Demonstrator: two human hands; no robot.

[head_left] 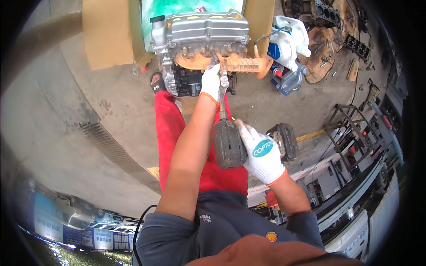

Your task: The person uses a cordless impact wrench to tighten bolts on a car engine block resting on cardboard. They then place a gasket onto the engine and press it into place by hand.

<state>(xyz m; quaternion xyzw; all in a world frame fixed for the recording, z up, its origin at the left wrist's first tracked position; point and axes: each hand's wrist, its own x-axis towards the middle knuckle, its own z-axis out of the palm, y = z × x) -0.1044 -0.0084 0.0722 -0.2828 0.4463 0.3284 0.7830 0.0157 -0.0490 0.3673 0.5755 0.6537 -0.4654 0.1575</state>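
Note:
A cordless impact wrench points away from me, its long extension reaching an orange-brown exhaust manifold. That manifold runs along the near side of a grey car engine. My right hand, in a white work glove, is closed around the wrench's grip, with the black battery showing to its right. My left hand, gloved as well, wraps the extension and socket close to the manifold. The socket's tip meets the manifold near its middle; the fastener there is too small to make out.
An open cardboard box lined with green plastic stands behind the engine. To its right are a white jug, a clear blue-grey bottle and engine parts on wooden slabs. A metal frame stands at the right; a floor drain grate lies left.

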